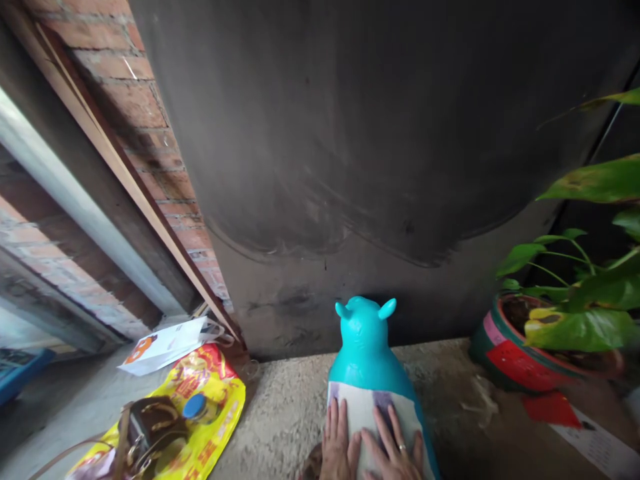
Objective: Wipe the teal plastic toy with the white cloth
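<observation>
Both hands, left hand (337,445) and right hand (395,453), lie spread flat on turquoise toy (367,347); wrists cut off.

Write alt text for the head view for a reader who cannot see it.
Both hands, the left hand and right hand, lie flat on a pale sheet laid over a turquoise animal figure on a rough ledge. A potted plant stands right; a yellow bag lies left.

We seem to be in a home's rough outdoor corner or yard: a bare brick wall (140,127), a dark soot-stained wall (350,133), a gritty concrete floor (290,413), 1 painted pot (520,363) with a leafy plant (585,313) (yellowing), and shopping bags (210,400) lying about
</observation>
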### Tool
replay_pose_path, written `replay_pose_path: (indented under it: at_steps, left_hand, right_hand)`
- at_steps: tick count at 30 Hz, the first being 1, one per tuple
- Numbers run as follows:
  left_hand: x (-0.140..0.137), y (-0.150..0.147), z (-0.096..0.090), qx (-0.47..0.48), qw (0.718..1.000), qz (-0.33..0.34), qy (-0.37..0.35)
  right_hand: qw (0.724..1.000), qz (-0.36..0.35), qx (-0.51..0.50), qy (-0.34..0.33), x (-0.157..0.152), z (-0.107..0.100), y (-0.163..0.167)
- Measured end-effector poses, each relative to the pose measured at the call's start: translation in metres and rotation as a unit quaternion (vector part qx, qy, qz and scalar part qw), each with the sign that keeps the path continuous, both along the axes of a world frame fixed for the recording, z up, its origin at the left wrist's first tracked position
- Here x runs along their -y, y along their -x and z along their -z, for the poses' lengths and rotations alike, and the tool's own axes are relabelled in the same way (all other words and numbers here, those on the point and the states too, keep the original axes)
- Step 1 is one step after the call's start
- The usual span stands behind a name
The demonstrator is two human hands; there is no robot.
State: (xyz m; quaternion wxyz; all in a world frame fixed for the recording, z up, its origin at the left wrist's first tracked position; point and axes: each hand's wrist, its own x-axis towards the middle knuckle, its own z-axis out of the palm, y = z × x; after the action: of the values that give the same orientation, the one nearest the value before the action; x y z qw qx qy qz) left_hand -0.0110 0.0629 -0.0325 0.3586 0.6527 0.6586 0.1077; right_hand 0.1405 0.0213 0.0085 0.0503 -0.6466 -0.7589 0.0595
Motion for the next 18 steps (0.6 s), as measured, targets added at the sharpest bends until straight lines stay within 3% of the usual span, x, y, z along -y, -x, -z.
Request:
replay_pose_path:
  at_steps: [4, 10, 14, 18]
  left_hand:
    - [-0.031, 0.002, -0.008, 0.070, 0.997, -0.024, -0.033]
    - [-0.065, 0.005, -0.012, 0.138, 0.988, -0.042, -0.052]
    - [-0.059, 0.001, -0.015, 0.131, 0.989, -0.066, -0.035]
    - [-0.027, 0.002, -0.001, 0.111, 0.991, -0.063, -0.037]
  right_hand:
    - [0.996, -0.010, -0.038, 0.083, -0.034, -0.016, 0.002]
    - [0.998, -0.018, -0.053, 0.042, -0.064, -0.022, 0.010]
    - [0.998, -0.024, -0.050, 0.019, -0.063, -0.019, 0.008]
    - [0.999, -0.026, -0.029, 0.024, -0.031, -0.004, 0.007]
